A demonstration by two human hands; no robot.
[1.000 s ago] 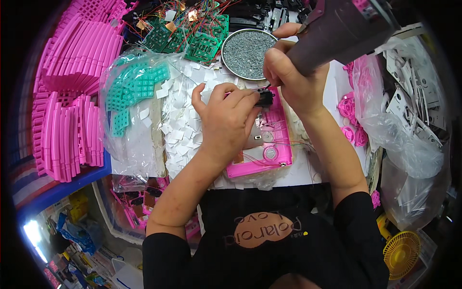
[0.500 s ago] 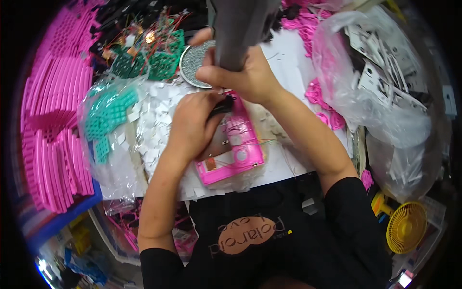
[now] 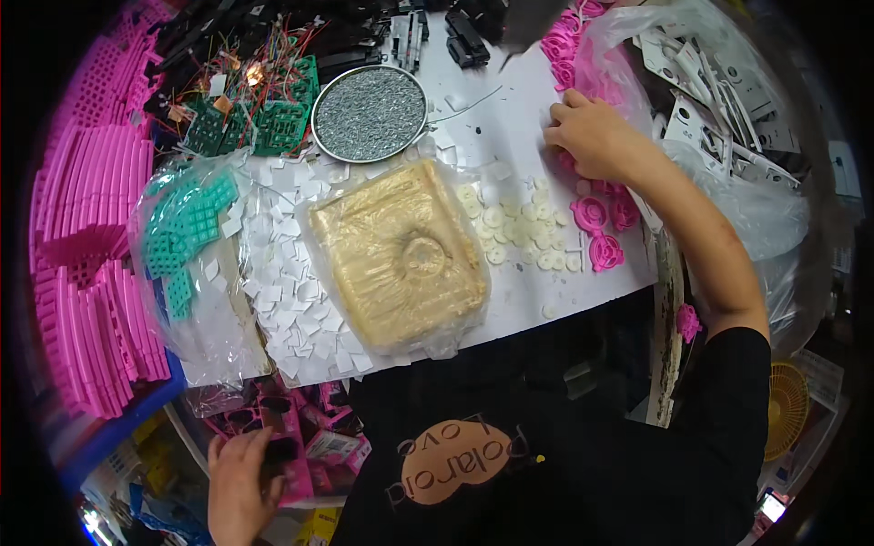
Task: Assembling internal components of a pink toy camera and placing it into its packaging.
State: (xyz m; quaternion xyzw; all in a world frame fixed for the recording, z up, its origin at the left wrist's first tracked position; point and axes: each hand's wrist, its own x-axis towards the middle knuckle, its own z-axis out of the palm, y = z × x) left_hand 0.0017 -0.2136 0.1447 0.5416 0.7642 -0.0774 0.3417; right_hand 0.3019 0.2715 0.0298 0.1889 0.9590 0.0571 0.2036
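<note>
At the lower left, my left hand is over a bin with its fingers apart, beside a pink plastic casing with a dark part on it. I see no firm grip on the casing. My right hand is stretched to the far right of the white worktop, fingers bent but spaced, next to small pink plastic parts. Its thumb side is partly hidden. Between my arms lies a tan, plastic-wrapped block with a round raised spot and nothing on top.
A round dish of small metal screws stands behind the block. White squares and cream discs flank it. Wired green circuit boards, stacked pink panels and a bag of white plates surround the worktop. A dark tool hangs at the top.
The pink casing has left the block and is at the lower left by my left hand. My right hand has let go of the dark grey tool and moved right to the pink parts.
</note>
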